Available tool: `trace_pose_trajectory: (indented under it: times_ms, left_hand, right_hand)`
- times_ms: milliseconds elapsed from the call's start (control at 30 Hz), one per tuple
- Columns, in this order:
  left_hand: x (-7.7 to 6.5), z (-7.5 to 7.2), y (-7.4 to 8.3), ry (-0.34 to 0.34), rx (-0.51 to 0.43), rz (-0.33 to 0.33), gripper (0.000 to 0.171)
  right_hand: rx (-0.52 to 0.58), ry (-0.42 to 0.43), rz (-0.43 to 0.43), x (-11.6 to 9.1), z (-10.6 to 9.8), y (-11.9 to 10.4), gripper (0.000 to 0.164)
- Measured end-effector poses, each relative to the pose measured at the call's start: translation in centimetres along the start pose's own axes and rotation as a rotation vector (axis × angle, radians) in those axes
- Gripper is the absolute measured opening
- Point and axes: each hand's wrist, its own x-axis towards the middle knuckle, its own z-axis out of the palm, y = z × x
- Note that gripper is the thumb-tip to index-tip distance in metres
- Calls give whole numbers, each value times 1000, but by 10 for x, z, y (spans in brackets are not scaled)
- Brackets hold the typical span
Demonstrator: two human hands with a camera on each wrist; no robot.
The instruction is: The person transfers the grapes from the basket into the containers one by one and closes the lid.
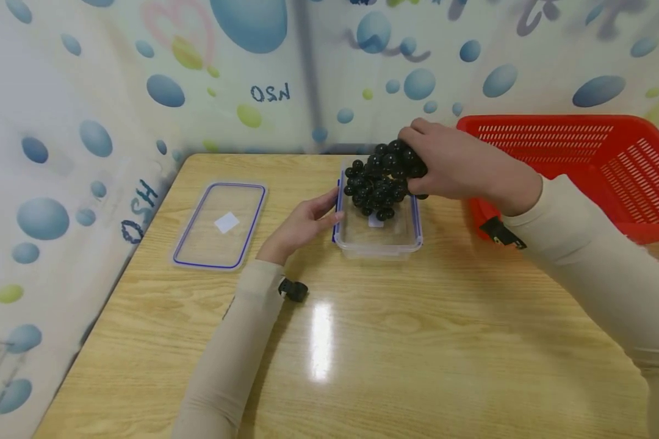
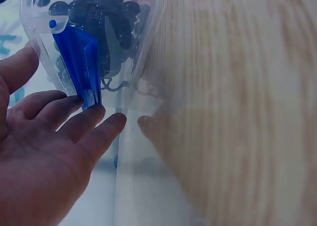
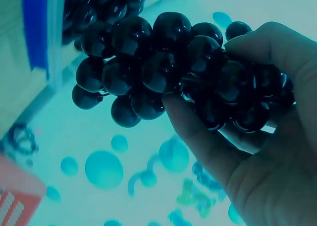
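My right hand (image 1: 453, 160) grips a bunch of black grapes (image 1: 398, 157) over the back right part of a clear plastic container (image 1: 379, 249). In the right wrist view, thumb and fingers curl round one end of this bunch (image 3: 158, 70), while its other end sticks out free. A second bunch of black grapes (image 1: 372, 194) lies inside the container. At the container's left side rests my left hand (image 1: 302, 227), fingers extended. Its fingertips are right at a blue side clip (image 2: 81, 62), which hangs down in the left wrist view.
A clear lid (image 1: 205, 244) with a blue seal and a white label lies on the wooden table (image 1: 417, 341), left of the left hand. On the right stands a red plastic basket (image 1: 617, 177), partly behind the right forearm. A patterned wall covering (image 1: 318, 79) rises behind the table.
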Motion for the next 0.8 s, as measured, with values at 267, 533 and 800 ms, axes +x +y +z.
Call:
trace_pose_trajectory:
  times_ms: [267, 533, 800]
  left_hand:
    - [1, 0, -1, 8, 13, 6, 60]
    - [3, 0, -1, 6, 25, 15, 61]
    - [2, 0, -1, 2, -5, 2, 61]
  right_hand:
    - [-9, -85, -16, 16, 22, -16, 70]
    - [38, -92, -36, 24, 46, -15, 71]
    - [37, -79, -57, 22, 66, -12, 68]
